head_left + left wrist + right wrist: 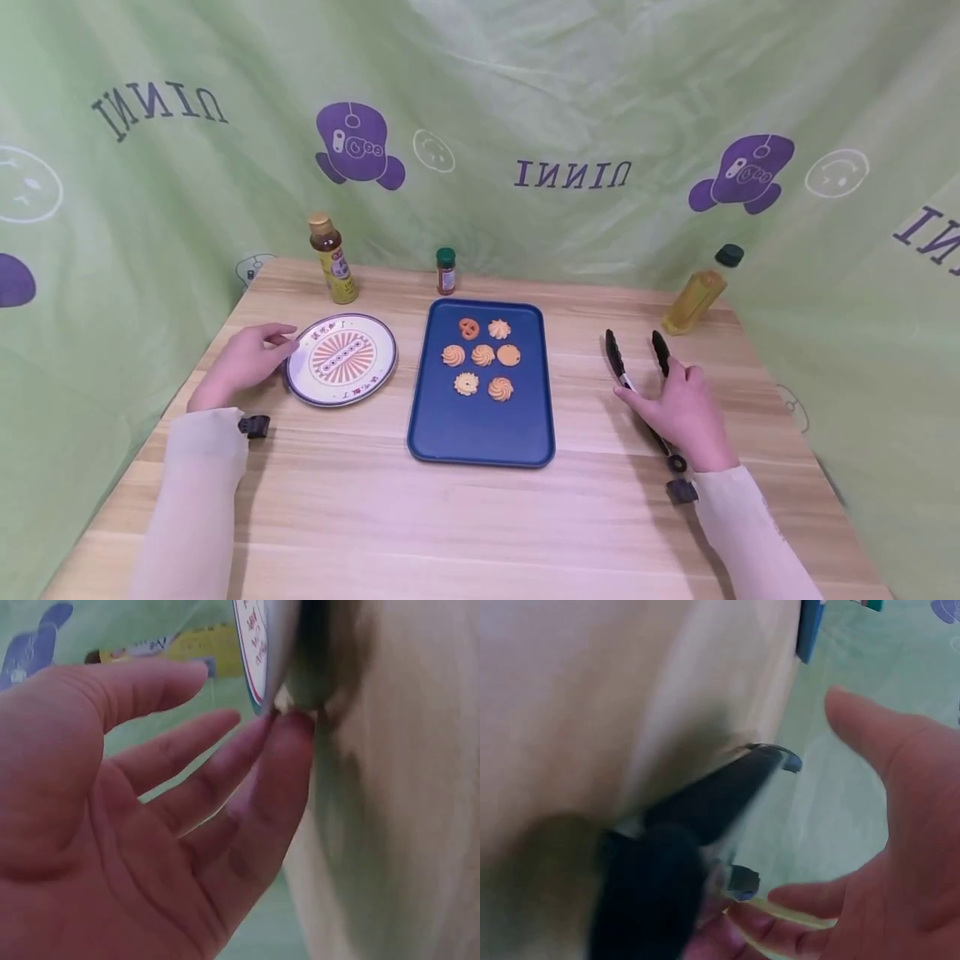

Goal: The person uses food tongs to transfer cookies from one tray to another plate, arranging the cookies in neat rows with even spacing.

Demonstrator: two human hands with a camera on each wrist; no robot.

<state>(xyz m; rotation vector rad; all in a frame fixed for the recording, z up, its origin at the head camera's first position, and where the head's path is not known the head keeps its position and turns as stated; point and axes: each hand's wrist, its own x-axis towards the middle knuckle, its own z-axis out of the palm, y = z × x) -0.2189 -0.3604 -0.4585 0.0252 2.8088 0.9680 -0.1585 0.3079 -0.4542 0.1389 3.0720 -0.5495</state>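
A white round plate [342, 360] with a red ray pattern and a dark rim lies on the left of the table. My left hand [250, 360] is at its left edge; in the left wrist view, fingertips [289, 731] touch the rim from below while the thumb [161, 686] stays apart. Black-tipped tongs [617, 358] rest on the right with their arms spread. Over them is my right hand [686, 417], thumb outstretched and fingers beside the right arm of the tongs [712, 795]. In the right wrist view the thumb [870, 727] is clear of them.
A blue tray [480, 429] with several cookies [483, 355] and a pretzel [468, 328] lies between the hands. Behind stand a yellow-labelled bottle [334, 262], a green-capped spice jar [446, 273] and an oil bottle [693, 300]. A green curtain [480, 225] surrounds the wooden table [480, 533].
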